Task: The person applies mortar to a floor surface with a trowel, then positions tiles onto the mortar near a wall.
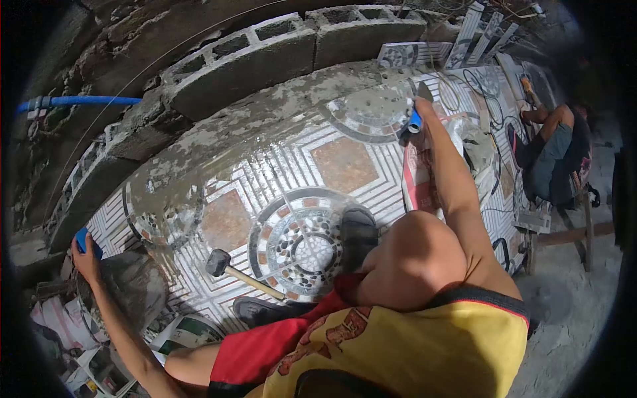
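At the far left, my left hand [85,255] is closed round a small blue object [90,244], beside the edge of the patterned tiles. My right hand [422,114] reaches to the upper right, its fingers wrapped round a tool with a blue handle [415,121]; a dark flat blade [424,91] shows just beyond it. Patterned floor tiles [275,174] spread between the hands, with wet grey cement [174,176] smeared along their far side. A mallet [217,263] with a black head and wooden handle lies on the tiles near my feet.
Hollow concrete blocks [245,66] line the far edge. A blue pipe [86,101] crosses the upper left. Cut tile pieces [468,33] and cables [488,99] lie at the upper right. Another person [557,156] crouches at the right. Buckets and sacks [63,322] stand lower left.
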A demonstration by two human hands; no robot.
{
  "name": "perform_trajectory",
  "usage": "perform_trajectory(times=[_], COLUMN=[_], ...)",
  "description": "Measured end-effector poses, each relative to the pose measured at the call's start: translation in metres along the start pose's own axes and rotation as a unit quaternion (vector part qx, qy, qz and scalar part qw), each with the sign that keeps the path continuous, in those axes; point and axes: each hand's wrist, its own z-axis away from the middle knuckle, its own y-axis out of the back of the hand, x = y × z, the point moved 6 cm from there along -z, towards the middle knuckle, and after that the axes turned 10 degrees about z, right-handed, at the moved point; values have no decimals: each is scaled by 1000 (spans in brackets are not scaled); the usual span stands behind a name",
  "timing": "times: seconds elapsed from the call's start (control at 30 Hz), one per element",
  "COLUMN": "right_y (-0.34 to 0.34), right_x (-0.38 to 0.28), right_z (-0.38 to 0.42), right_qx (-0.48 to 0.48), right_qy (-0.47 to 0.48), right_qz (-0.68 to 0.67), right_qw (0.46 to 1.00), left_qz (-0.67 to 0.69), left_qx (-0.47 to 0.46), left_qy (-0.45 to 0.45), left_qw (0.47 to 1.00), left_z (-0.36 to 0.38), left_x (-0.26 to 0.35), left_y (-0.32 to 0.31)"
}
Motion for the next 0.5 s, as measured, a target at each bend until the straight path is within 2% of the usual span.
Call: perform_trajectory(times=[0.03, 0.07, 0.13, 0.17, 0.2, 0.27, 0.4, 0.43, 0.47, 0.5], right_y=[-8, -22, -37, -46, -38, -17, -36, -47, -53, -52], right_x=[-2, -6, -11, -1, 4, 6, 22, 23, 5, 0], right_z=[24, 33, 40, 36, 33, 21, 16, 24, 51, 68], right_qx=[24, 25, -35, -173, -172, -52, -83, -94, -85, -57], right_qy=[-40, -40, -43, -85, -87, -54, -18, -58, -20, -44], right_qz=[-32, -29, 156, 13, 13, -26, 82, 99, 92, 44], right_qw=[998, 998, 986, 981, 981, 997, 993, 989, 992, 996], left_qz=[-31, -30, 6, 7, 9, 10, 23, 31, 31, 37], left_qx=[-5, -6, 1, -1, -2, -2, -19, -20, -23, -12], left_qy=[1, 3, 2, 2, -2, -7, -6, -8, -6, -14], left_qw=[1000, 1000, 1000, 1000, 1000, 1000, 1000, 999, 999, 999], left_z=[1, 4, 6, 6, 6, 3, 2, 3, 5, 8], left_x=[1, 1, 3, 4, 4, 1, -9, -8, -7, -3], left_y=[0, -1, -1, -2, -1, -1, -5, -5, -6, -5])
